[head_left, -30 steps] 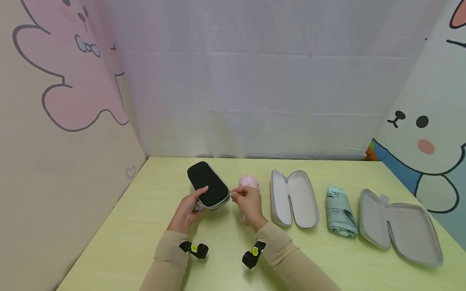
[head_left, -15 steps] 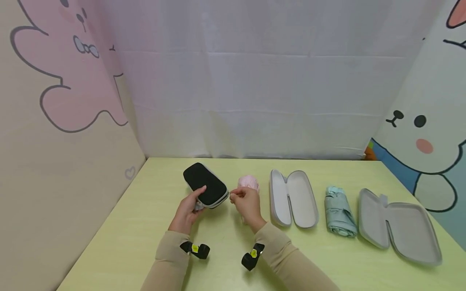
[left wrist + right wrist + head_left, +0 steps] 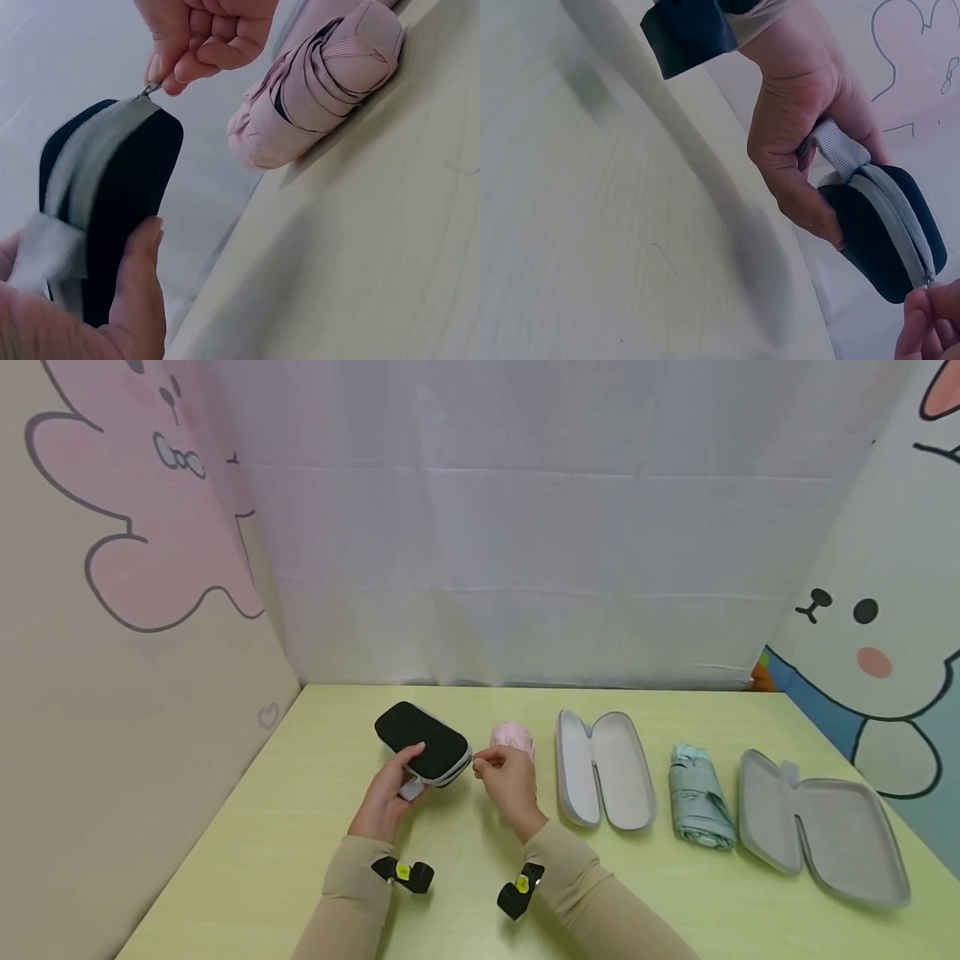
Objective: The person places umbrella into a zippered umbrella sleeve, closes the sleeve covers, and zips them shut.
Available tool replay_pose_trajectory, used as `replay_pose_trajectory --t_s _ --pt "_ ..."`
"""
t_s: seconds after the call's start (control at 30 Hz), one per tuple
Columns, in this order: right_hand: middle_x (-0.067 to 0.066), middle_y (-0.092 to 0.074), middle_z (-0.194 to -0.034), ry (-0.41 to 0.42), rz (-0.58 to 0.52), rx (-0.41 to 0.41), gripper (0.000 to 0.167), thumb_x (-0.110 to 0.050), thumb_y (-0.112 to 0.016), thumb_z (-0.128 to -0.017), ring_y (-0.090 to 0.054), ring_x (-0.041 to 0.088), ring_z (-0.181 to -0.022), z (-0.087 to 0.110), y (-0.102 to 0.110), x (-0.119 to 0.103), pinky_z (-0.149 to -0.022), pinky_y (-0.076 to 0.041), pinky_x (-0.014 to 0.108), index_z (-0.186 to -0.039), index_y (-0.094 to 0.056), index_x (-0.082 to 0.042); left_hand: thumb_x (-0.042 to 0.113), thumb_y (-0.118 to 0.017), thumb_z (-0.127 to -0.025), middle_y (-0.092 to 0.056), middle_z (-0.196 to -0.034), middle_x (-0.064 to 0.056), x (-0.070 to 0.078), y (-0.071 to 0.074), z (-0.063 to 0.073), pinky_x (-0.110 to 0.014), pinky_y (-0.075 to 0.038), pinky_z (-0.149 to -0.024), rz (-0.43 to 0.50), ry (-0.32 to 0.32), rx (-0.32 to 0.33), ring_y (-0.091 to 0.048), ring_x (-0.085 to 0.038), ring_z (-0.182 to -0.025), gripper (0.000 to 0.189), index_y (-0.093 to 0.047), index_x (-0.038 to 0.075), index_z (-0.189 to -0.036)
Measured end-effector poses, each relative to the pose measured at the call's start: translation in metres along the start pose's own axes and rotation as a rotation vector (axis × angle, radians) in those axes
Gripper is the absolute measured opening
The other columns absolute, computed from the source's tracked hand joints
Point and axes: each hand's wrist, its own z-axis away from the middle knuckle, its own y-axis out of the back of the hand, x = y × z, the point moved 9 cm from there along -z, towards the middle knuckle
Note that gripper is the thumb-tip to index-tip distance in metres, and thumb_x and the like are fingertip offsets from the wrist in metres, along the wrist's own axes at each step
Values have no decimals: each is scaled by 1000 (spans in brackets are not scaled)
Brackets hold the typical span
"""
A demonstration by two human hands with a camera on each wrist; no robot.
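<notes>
My left hand (image 3: 386, 797) grips a black zip case (image 3: 422, 739) by its near end, above the table. The thumb lies on the black face, and a grey fabric loop (image 3: 49, 251) sticks out beside the palm. A light grey zip band runs around the case's side. At the case's right end, my right hand (image 3: 512, 781) pinches the small zipper pull (image 3: 152, 88) between thumb and forefinger. The zip (image 3: 896, 225) shows a dark slit along part of its band in the right wrist view. Behind the right hand lies a pink folded umbrella (image 3: 315, 90), partly hidden in the head view.
On the yellowish table (image 3: 262, 860), to the right, lie a pale clamshell case (image 3: 622, 768) spread open, a pale green folded umbrella (image 3: 701, 797) and a larger grey clamshell case (image 3: 855, 839), also spread open. A white curtain (image 3: 525, 568) hangs at the back.
The black case has turned, its far end swinging left and toward me. My right hand has shifted slightly left, still at the zipper pull. The grey loop shows more now.
</notes>
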Motion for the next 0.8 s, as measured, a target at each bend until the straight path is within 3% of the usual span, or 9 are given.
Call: replay_pose_trajectory --t_s 0.13,0.27,0.37,0.5,0.8 --pt "9 -65 -66 -17 -25 -12 3 6 -65 -80 -62 15 -59 -3 1 1 -54 -47 22 -79 -68 8 17 -62 -83 -47 -97 -5 -1 2 1 -25 -46 -65 13 36 -3 -48 -14 -74 28 -47 8 -105" --pt "9 -65 -67 -16 -24 -9 3 6 -65 -79 -61 14 -58 -5 4 0 -55 -48 23 -79 -68 7 18 -61 -83 -50 -87 -2 -1 5 2 -20 -38 -54 7 66 -17 -46 -12 -62 18 -50 10 -94" --pt "9 -65 -66 -13 5 9 5 6 -65 -79 -60 12 -57 -6 8 0 -54 -48 23 -77 -69 5 18 -60 -84 -52 -88 -4 2 6 2 -18 -44 -58 42 52 -33 -53 -12 -67 19 -49 8 -97" --pt "8 -65 -66 -23 18 19 6 6 -65 -80 -61 12 -58 -8 11 3 -55 -48 23 -77 -69 4 15 -58 -87 -56 -90 -6 5 5 3 -28 -52 -71 98 21 -62 -60 -16 -77 23 -47 6 -105" --pt "7 -65 -67 -17 25 26 5 4 -65 -81 -62 14 -60 -9 11 5 -56 -50 25 -78 -69 3 8 -54 -88 -60 -85 -4 2 -1 5 -30 -52 -70 225 4 -71 -62 -18 -75 13 -50 6 -101"
